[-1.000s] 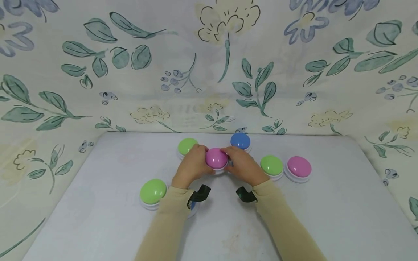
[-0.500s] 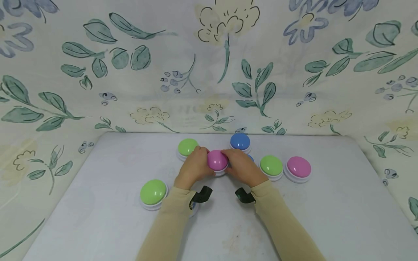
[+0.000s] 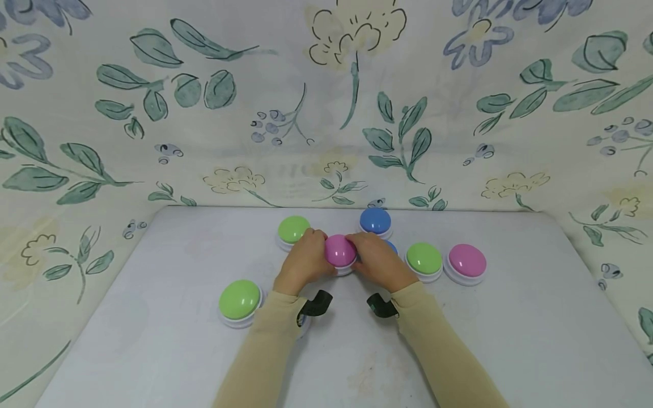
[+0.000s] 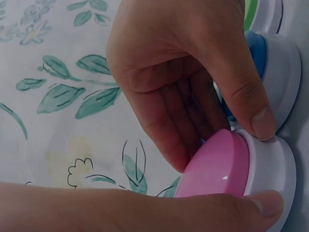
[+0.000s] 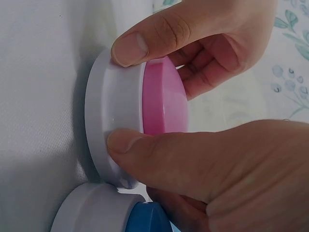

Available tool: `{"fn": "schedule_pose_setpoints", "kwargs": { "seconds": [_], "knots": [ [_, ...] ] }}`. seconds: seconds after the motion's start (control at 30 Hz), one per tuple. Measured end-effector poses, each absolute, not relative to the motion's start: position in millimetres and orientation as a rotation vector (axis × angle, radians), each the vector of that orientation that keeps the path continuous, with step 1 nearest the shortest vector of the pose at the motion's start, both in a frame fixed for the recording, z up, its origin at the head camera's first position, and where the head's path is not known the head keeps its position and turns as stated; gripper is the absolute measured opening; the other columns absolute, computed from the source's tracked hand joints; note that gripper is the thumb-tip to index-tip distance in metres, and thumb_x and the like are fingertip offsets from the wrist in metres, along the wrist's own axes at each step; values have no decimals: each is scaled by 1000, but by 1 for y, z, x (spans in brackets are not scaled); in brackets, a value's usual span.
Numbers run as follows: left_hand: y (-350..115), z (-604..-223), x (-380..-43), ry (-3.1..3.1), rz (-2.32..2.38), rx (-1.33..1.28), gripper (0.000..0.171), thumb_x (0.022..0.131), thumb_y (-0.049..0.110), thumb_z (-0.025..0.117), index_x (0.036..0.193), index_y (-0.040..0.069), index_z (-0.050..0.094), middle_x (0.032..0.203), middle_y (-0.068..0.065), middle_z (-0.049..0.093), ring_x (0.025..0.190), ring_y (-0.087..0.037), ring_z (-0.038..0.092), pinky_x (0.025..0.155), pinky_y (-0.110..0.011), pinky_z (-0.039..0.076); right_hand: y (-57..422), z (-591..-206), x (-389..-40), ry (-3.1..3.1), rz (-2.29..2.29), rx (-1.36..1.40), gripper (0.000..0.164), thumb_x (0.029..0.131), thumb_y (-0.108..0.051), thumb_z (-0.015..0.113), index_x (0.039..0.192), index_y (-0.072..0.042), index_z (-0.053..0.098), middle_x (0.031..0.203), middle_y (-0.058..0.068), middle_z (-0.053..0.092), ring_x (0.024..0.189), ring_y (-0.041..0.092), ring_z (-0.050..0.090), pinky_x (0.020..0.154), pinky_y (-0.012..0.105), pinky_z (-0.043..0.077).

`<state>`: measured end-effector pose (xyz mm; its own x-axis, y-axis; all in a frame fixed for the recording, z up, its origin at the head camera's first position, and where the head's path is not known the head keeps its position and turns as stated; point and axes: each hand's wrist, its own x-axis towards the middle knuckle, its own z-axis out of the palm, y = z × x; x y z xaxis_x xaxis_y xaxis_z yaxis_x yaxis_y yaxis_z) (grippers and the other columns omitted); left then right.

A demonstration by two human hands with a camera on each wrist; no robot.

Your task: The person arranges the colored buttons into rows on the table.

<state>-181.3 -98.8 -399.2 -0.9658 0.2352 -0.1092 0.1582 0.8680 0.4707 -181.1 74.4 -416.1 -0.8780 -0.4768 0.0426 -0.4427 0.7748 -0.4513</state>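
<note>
A pink domed push button on a round white base is held between both hands at the middle of the table. My left hand grips its left side, the thumb lying against the white base. From the right side, my right hand grips it, its thumb also on the base. Partly hidden behind the right hand is a blue button; in the right wrist view that blue button sits right at the pink one's base.
Another blue button stands at the back, a green button behind my left hand. To the right are a green button and a pink button. Front left is a green button; a white base shows beside my left sleeve.
Both hands and the pink button have shifted slightly toward me, the button also a little right. More of the blue button behind my right hand shows. Almost nothing moved in the last half second.
</note>
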Motion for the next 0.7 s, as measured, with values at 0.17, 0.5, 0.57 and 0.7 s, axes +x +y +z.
{"fn": "schedule_pose_setpoints", "kwargs": {
  "seconds": [0.17,0.5,0.57,0.7],
  "knots": [
    [-99,-399,-181,2880,690,316,67,70,13,91,123,-10,57,114,-21,58,106,-32,58,100,-43,51,74,-416,-181,2893,-697,-748,57,86,-1,78,137,6,55,133,18,62,126,32,56,111,42,43],
    [-99,-400,-182,2877,692,308,65,70,13,90,122,-10,58,112,-20,58,104,-31,58,98,-43,52,72,-416,-181,2898,-677,-760,55,86,1,77,135,8,55,131,20,63,125,33,57,110,42,44],
    [-99,-400,-181,2875,696,306,65,69,12,90,121,-10,58,112,-20,58,104,-31,58,98,-43,52,71,-416,-181,2895,-674,-752,55,86,1,77,135,7,55,132,20,63,126,33,57,110,42,44],
    [-98,-400,-181,2871,698,304,64,69,13,90,120,-9,58,111,-19,59,103,-30,57,97,-43,52,71,-416,-180,2897,-669,-743,55,85,2,77,136,7,55,132,19,62,126,32,57,110,42,44]
  ]
}}
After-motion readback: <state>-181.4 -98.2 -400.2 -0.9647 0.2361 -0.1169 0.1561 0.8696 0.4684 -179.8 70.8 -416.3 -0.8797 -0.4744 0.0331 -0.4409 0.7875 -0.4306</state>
